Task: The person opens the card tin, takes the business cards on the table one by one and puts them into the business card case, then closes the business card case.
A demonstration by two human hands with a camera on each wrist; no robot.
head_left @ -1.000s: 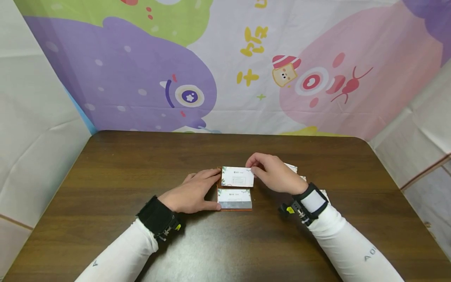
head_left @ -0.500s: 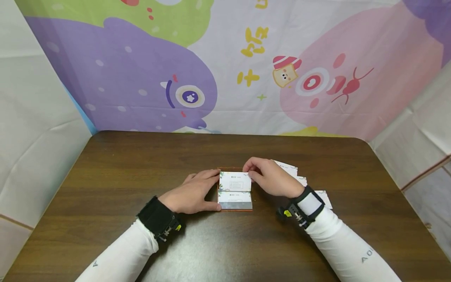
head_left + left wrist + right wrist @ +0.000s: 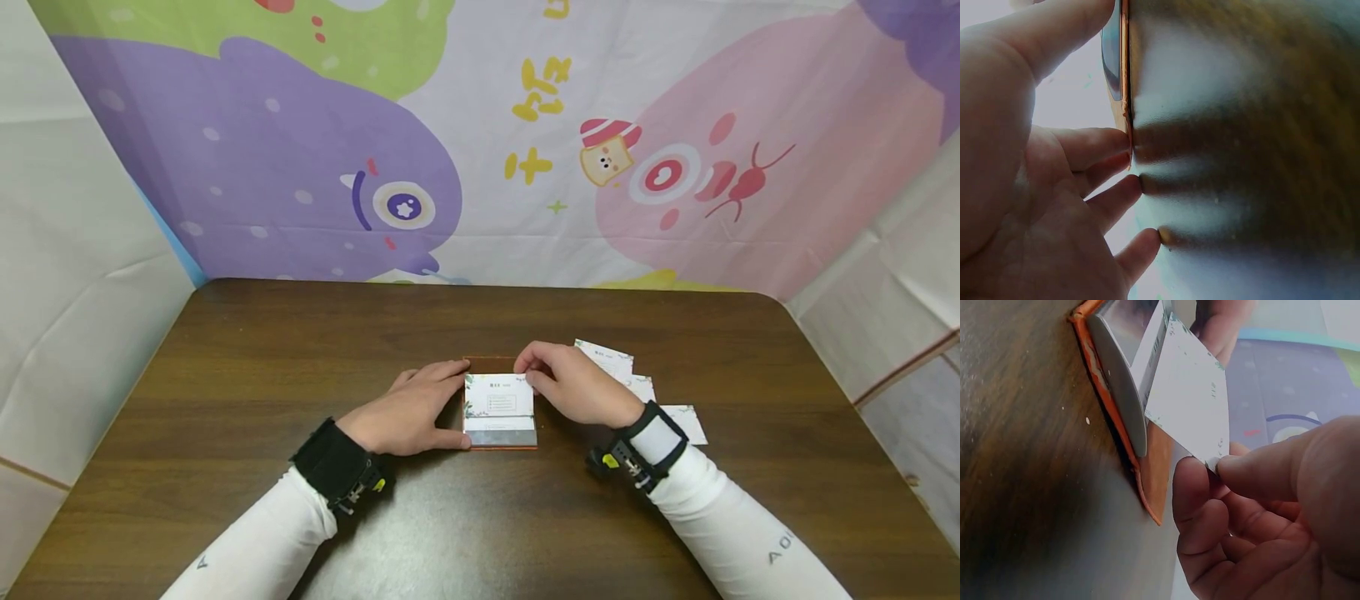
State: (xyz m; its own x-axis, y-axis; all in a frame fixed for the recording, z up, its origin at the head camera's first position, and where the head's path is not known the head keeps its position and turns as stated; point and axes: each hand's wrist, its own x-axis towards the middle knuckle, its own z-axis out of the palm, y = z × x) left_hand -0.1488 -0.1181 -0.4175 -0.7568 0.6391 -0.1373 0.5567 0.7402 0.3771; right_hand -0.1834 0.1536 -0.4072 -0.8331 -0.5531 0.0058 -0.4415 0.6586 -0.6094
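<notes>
A brown-orange business card holder [image 3: 491,364] lies opened flat on the table, a silver metal pocket [image 3: 501,437] on its near part with a white card partly showing in it. My right hand [image 3: 581,379] pinches a white business card [image 3: 487,391] with green leaf corners by its right end, between thumb and index finger. In the right wrist view this card [image 3: 1191,394] tilts up, its lower edge close to the pocket's opening; whether it is inside, I cannot tell. My left hand [image 3: 416,408] rests against the holder's left edge, fingers spread, thumb at the near corner.
Several loose white cards lie right of the holder, partly behind my right hand and wrist, among them a far card [image 3: 606,357] and a nearer card [image 3: 690,425]. The wooden table [image 3: 300,333] ends at a cartoon-printed cloth [image 3: 300,167].
My right hand has brought its card toward me, from beyond the metal pocket to overlapping the card in it. More of the loose cards shows now. The left hand has stayed still.
</notes>
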